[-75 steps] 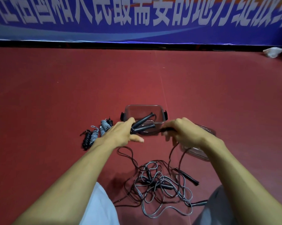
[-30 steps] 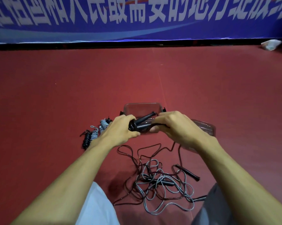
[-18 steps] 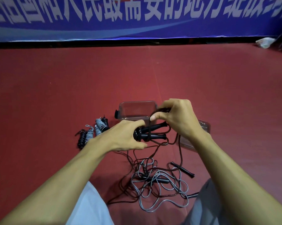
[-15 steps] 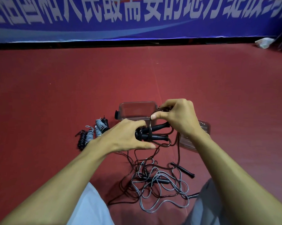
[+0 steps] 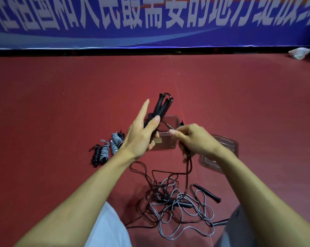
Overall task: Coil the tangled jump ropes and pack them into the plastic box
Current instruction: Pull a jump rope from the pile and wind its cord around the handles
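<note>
My left hand (image 5: 141,134) grips two black jump rope handles (image 5: 162,106) held together, their ends pointing up and away, index finger stretched out. My right hand (image 5: 195,139) pinches the dark rope (image 5: 187,168) that runs from those handles down to the floor. Behind both hands stands the clear plastic box (image 5: 170,120), mostly hidden. A tangle of dark and grey ropes (image 5: 173,207) with loose black handles (image 5: 208,193) lies on the red floor between my knees.
Several coiled ropes (image 5: 107,148), black and grey, lie in a row left of the box. The clear lid (image 5: 222,154) rests on the floor to the right. A blue banner (image 5: 150,22) closes off the far side; a white scrap (image 5: 298,52) lies at the far right.
My left hand has raised the two handles from level to pointing upward. My right hand has dropped from above the handles to the right, pulling the rope taut.
</note>
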Motion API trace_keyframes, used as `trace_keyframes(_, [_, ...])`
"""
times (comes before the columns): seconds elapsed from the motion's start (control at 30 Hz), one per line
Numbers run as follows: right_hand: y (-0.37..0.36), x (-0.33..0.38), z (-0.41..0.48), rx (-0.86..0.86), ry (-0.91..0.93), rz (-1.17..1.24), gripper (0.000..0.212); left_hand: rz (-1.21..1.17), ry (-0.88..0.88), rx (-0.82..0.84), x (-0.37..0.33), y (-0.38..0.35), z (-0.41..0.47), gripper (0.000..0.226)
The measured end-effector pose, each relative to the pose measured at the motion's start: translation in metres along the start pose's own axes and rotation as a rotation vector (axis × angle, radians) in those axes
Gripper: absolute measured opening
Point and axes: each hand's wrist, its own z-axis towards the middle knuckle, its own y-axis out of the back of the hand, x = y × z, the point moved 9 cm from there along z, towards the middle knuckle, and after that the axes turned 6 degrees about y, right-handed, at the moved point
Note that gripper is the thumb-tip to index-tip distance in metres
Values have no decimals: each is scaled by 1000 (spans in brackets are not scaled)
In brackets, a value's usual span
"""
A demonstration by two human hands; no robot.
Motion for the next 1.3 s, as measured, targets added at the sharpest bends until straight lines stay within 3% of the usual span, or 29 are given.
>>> trace_keyframes(0.17, [-18, -6, 1, 185, -30, -189, 8, 394, -1, -141, 13, 17, 9, 20])
trace_keyframes(0.23, [-18, -12, 3, 189, -49, -264, 20, 561, 48, -145, 18, 19, 9, 24])
trace_keyframes(0.43, [-15, -21, 0, 251, -67, -499, 22, 756, 141, -124, 32, 24, 11, 30])
trace_keyframes(0.57, [-15, 5, -6, 222, 145, -502, 8, 933, 237, 11, 49, 23, 11, 32])
trace_keyframes(0.73, [-8, 32, -13, 110, 381, -588, 13, 1110, 213, 108, 47, 13, 4, 40])
trace_keyframes(0.93, [11, 44, -12, -129, 444, -542, 15, 1165, 149, 135, 27, -9, -7, 56])
trace_keyframes(1.1, [40, 30, -8, -332, 389, -328, 8, 1073, -7, 165, 9, -23, -13, 44])
trace_keyframes(1.3, [47, 13, -5, -329, 277, -76, 17, 862, -161, 296, 2, -41, -21, 21])
